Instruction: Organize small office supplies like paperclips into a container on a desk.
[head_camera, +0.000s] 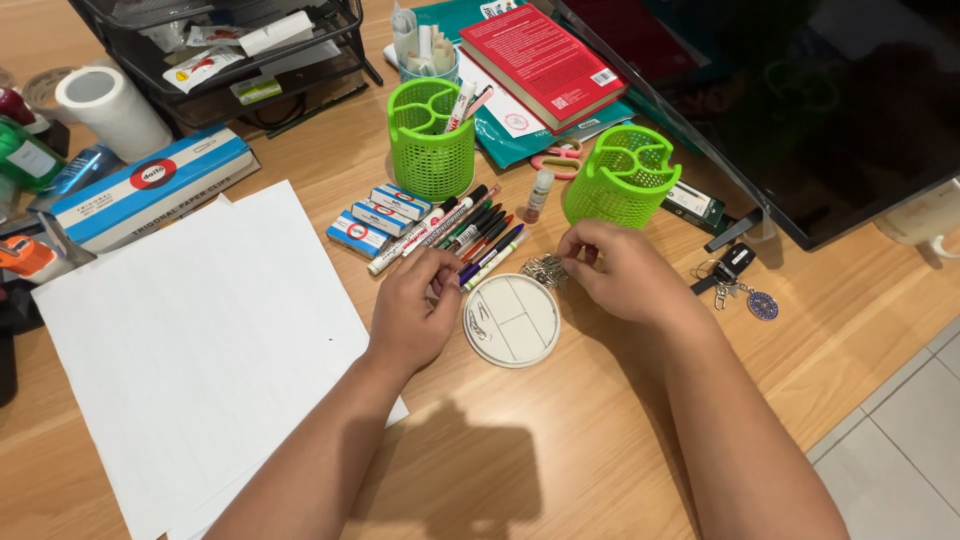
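1. Fingers (578, 248) of the right hand (625, 272) pinch at a small heap of metal clips (545, 268) on the worktop (600, 440), just above a round white lid (512, 320).
2. Left hand (415, 310) curls closed over the ends of the pens (480, 235), seemingly to gather them; whether it grips one, I cannot tell.
3. Two green mesh pen holders (430, 140) stand behind, one holding a few markers, the other (620, 178) looking empty.
4. Three small blue-and-white boxes (378, 217) lie beside the pens, near a stack of white paper (190, 350).
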